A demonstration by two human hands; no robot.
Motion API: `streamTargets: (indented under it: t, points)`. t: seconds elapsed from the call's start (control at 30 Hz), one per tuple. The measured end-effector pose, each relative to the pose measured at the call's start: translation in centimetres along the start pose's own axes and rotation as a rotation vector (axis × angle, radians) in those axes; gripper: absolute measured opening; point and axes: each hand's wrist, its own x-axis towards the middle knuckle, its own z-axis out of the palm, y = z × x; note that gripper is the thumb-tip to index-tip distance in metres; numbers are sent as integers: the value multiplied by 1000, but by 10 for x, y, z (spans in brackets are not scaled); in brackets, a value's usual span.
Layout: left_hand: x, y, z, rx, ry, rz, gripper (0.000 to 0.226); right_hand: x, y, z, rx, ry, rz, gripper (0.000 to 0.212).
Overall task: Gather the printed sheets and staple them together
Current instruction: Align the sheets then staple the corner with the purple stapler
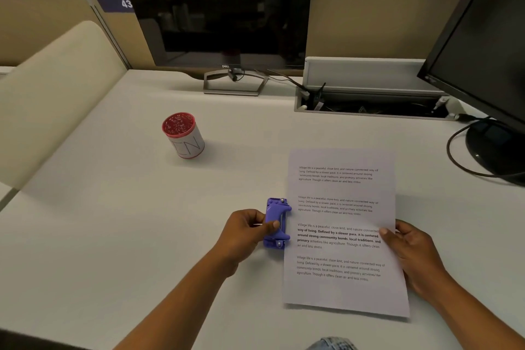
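The printed sheets [343,233] lie on the white desk [113,221] at about four o'clock. The right hand [412,253] pinches their right edge, thumb on top. At the sheets' nine o'clock edge, the left hand [247,233] grips a purple stapler [277,223].

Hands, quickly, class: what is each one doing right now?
Left hand: closed on the purple plastic stapler.
Right hand: gripping the right edge of the white printed sheets.
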Motion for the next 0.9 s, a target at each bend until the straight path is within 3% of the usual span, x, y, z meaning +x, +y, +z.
streamTargets:
  t: [0.37,0.6,0.73,0.9]
  points:
    - [-1,-3,7,-123,-24,4,22,-6,-4,5,6,-31,31,21]
    - [3,-5,10,-348,8,-74,45,-10,-10,7,27,-51,34,20]
    - [4,-6,11,-364,-42,-66,29,-10,-12,8,21,-65,35,20]
    - [7,-8,12,-410,-24,-57,28,-10,-12,7,27,-59,39,21]
